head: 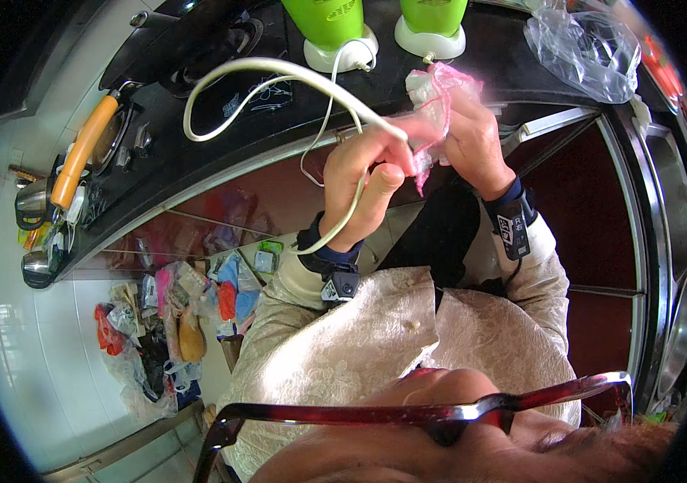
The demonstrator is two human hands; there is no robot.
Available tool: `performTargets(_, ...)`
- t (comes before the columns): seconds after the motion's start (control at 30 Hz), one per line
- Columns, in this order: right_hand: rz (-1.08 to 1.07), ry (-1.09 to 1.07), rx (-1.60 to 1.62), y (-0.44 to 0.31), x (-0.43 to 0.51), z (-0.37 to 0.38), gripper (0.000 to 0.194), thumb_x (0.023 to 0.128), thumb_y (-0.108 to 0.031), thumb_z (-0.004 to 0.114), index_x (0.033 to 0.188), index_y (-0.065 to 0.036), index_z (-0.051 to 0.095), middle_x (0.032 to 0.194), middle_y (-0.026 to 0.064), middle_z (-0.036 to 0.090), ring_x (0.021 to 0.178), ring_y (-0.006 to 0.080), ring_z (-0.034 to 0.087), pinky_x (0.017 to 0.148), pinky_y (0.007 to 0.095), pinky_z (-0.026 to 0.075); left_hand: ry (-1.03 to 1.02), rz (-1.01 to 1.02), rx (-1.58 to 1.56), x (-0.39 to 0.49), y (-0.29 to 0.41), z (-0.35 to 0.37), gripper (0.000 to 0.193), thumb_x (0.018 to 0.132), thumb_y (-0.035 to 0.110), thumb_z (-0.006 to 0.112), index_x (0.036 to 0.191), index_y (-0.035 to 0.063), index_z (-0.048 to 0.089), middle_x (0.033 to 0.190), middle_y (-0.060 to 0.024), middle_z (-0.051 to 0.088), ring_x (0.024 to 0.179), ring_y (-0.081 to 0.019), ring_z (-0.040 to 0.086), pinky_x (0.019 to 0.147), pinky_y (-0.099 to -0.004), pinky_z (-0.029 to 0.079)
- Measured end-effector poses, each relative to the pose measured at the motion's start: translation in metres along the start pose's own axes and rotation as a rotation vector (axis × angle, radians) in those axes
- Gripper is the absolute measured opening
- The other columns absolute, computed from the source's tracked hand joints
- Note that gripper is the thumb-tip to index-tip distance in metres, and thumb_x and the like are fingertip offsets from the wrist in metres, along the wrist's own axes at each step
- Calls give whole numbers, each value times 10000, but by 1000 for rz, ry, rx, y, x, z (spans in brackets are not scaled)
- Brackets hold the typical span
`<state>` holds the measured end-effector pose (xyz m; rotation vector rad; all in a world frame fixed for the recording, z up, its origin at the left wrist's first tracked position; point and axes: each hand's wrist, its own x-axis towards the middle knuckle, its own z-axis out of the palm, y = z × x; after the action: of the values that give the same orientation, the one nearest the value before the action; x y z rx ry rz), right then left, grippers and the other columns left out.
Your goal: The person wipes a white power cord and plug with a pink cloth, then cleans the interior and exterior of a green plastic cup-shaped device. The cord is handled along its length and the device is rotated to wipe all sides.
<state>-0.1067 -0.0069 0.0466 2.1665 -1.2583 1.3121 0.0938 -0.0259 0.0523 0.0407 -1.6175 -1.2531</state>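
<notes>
A looped white electrical cord passes through my left hand, which grips it between thumb and fingers, and a length hangs down by the wrist. My right hand is closed on a thin white cloth with pink edging, just right of the left hand's fingertips. Beyond the hands stand two green appliances with white bases, one at the left and one at the right. A thinner white cord runs down from the left base.
A clear plastic bag lies on the black countertop at the right. A pan with a wooden handle is at the left, near metal kettles or cups. Assorted bags are heaped low left. A metal sink edges the right side.
</notes>
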Motion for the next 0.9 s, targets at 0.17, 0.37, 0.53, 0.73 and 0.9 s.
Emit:
performTargets(0.17,-165,-102,-53,8,16,2,126,693,-18,648,809,-60,624,837,71,576,784,315,622,635,392,525,146,105,68,-5,-8,-8,552,1046,486,482,706,54,434,643,-26,403,595,-149,381,545,-301,286)
performTargets(0.37,-157,-317,-172,47,40,5,141,739,-55,639,880,-54,628,902,90,623,877,333,636,748,409,534,277,69,-139,-2,2,-18,569,1014,548,507,679,116,349,605,25,267,572,-118,276,475,-270,214)
performTargets(0.53,-63,-275,10,83,51,0,241,865,-71,649,1099,-13,661,1037,184,685,982,385,655,876,407,526,311,82,-150,-9,13,-27,576,1001,578,507,684,120,363,591,17,273,577,-121,270,473,-268,219)
performTargets(0.73,713,3,794,111,23,-16,253,1028,-135,541,1197,25,640,1087,50,702,920,121,676,848,276,542,259,18,-140,-13,7,-22,552,1022,563,471,710,116,388,624,19,315,597,-123,329,511,-290,298)
performTargets(0.9,669,455,613,115,3,-28,311,945,-105,656,1229,15,612,1088,107,696,945,174,680,816,334,582,242,2,-156,-16,4,-31,536,1034,563,441,740,116,395,642,18,331,601,-122,338,534,-292,322)
